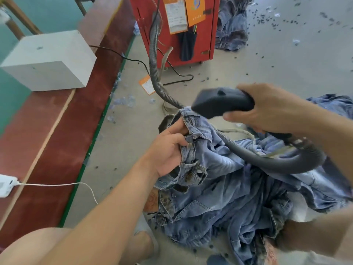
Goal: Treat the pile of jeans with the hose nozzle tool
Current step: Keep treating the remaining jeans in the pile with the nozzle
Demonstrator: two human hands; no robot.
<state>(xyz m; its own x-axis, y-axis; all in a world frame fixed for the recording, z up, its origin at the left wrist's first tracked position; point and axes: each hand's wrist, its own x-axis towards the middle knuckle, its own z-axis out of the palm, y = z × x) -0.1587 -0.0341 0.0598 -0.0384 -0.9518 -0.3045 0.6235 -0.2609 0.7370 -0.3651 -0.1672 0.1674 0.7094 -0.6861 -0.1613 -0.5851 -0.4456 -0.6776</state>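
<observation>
**While the left hand lifts a waistband, the nozzle hangs just above it**

Although the pile of jeans (238, 188) sprawls across the floor (267, 60) at the person's feet, only one pair is raised: the left hand (168, 148) has its fingers curled into the bunched waistband (193, 129) and holds it up off the heap. The right hand (271, 109) is wrapped round the rear of the black nozzle tool (223, 104), whose flat mouth points left and a little down, its long axis running roughly level from right to left. That mouth sits just above and beside the top of the held waistband, so the right hand is plainly the nearer to the work. I judge the coming move a short drop of the nozzle onto the denim. Its grey hose (267, 159) loops back under the right wrist and over the pile, then trails away to the red machine (175, 29). Open floor lies to the left before the red-brown platform (63, 119).
</observation>
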